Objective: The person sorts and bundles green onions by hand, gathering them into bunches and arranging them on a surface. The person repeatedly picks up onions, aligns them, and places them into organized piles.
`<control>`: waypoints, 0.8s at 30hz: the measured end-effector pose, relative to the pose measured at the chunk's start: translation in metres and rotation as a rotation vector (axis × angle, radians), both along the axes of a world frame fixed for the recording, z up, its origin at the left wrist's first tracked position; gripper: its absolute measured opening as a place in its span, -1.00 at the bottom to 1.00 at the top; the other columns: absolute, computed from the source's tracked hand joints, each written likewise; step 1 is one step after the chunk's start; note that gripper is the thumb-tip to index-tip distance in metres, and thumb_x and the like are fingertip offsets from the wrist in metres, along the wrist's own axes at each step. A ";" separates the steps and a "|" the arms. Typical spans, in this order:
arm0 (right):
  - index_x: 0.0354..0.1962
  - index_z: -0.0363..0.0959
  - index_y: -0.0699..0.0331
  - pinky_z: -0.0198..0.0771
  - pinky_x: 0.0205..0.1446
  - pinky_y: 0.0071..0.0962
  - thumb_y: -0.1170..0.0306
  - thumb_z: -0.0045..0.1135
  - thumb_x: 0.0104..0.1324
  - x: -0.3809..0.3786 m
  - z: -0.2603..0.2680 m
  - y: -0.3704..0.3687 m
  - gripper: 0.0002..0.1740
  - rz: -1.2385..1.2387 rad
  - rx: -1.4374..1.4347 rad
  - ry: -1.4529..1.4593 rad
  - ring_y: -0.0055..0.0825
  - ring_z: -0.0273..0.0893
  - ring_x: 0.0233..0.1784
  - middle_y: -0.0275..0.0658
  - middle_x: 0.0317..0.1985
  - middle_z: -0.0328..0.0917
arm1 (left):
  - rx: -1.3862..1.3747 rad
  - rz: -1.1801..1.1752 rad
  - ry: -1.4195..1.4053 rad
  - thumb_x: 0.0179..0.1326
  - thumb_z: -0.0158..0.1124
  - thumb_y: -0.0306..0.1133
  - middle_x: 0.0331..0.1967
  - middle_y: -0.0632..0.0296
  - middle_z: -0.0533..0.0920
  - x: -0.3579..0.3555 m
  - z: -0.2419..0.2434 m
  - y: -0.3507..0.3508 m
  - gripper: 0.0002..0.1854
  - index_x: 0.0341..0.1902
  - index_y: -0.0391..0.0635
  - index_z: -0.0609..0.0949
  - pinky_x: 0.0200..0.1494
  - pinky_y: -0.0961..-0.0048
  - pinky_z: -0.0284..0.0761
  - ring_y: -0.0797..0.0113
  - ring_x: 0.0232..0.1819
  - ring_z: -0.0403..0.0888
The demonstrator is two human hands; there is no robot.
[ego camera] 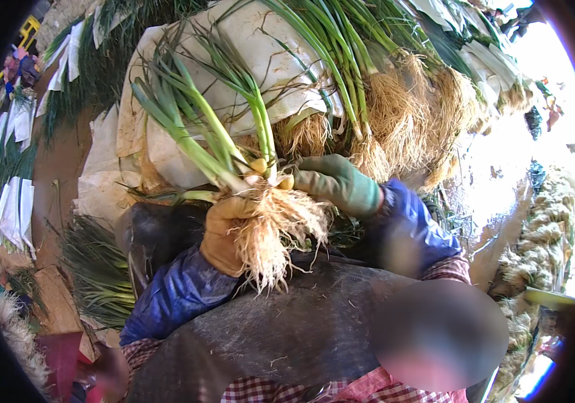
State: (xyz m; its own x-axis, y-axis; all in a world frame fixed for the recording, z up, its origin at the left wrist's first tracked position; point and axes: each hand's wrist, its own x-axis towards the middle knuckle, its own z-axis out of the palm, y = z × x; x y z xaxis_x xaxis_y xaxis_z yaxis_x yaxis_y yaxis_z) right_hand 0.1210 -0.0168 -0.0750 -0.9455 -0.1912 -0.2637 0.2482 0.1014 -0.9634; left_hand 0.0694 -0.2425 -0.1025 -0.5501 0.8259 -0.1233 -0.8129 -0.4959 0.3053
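Observation:
My left hand (224,236), in a tan-orange glove, grips a bunch of leafy bulb plants (217,174), green-onion-like, around the stem bases. Its pale, stringy roots (280,226) hang over a dark apron (287,322). The green leaves spread up and to the left. From the right, my right hand (340,184) reaches to the stem bases in a green glove. Its fingertips are beside a small yellowish bulb (286,182); whether they pinch anything is hidden. Both forearms wear blue sleeves.
Ahead is a white cloth-wrapped bundle (166,136). More long-rooted plants (393,111) lie beyond my right hand. Dark green leaves (98,272) lie left of my knee. Wrapped bunches (13,214) line the left side, and a row of pale root bundles (539,231) runs along the right.

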 end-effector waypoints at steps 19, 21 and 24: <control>0.11 0.42 0.41 0.53 -0.18 -0.63 -0.15 0.36 0.16 -0.032 -0.043 -0.040 -0.16 0.007 -0.395 0.092 -0.61 0.63 -0.25 -0.30 -0.19 0.65 | 0.233 -0.051 -0.178 -0.02 0.10 -0.71 -0.16 0.08 0.67 0.026 -0.012 -0.021 -0.49 0.09 -0.19 0.58 -0.03 0.34 0.64 0.19 -0.16 0.67; 0.17 0.39 0.40 0.53 -0.09 -0.59 -0.09 0.39 0.16 -0.037 -0.037 -0.042 -0.15 -0.006 -0.266 0.033 -0.57 0.63 -0.15 -0.27 -0.13 0.65 | 0.198 -0.069 -0.209 -0.01 0.07 -0.71 -0.15 0.09 0.67 0.023 -0.016 -0.027 -0.47 0.13 -0.23 0.57 0.01 0.34 0.63 0.19 -0.12 0.67; 0.12 0.45 0.42 0.50 -0.07 -0.55 0.31 0.25 0.25 -0.034 -0.025 -0.057 -0.47 -0.216 -0.006 0.332 -0.52 0.60 -0.14 -0.25 -0.13 0.63 | 0.250 0.002 -0.059 0.00 0.05 -0.72 -0.16 0.14 0.66 0.022 -0.016 -0.028 -0.45 0.16 -0.24 0.57 -0.01 0.38 0.62 0.25 -0.13 0.65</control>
State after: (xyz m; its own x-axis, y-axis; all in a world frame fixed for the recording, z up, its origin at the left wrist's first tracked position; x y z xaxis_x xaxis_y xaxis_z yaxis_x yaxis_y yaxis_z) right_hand 0.0875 -0.0738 -0.1002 -0.9977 0.0214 0.0637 -0.0619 0.0749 -0.9953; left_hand 0.0912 -0.2708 -0.1186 -0.5495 0.8338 0.0528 -0.8248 -0.5514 0.1251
